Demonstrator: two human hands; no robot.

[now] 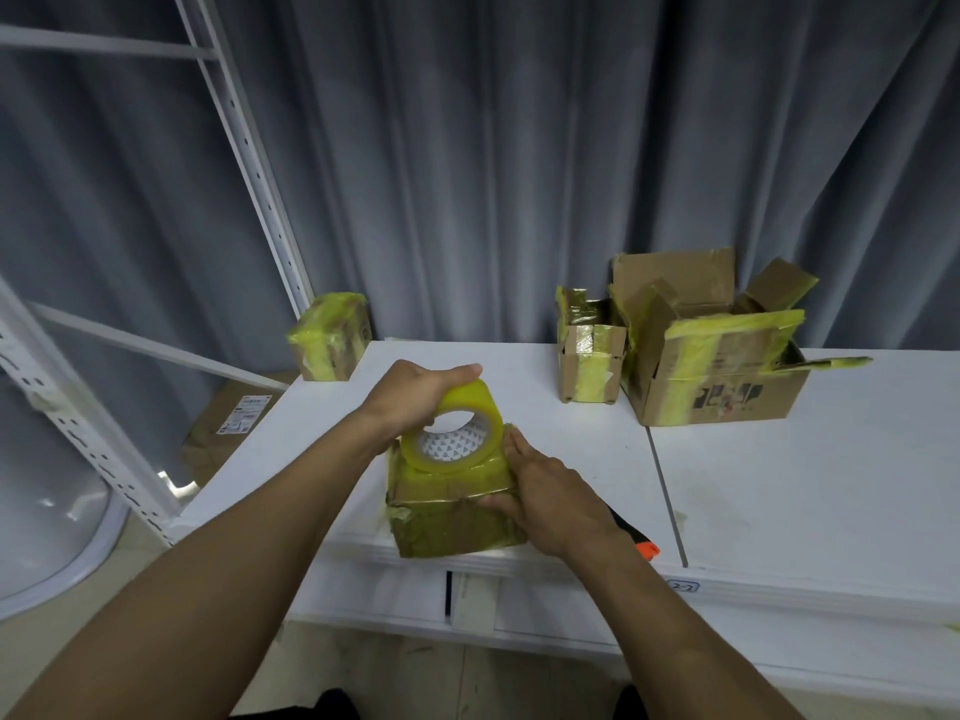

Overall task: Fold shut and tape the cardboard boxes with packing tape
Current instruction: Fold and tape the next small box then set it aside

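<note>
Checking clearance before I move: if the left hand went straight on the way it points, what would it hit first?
Probably the small open box further back; the left hand, gripping the tape roll, points that way. Depth is unclear.

Orange-tipped tool [648,550] mostly behind right hand [548,491]
</note>
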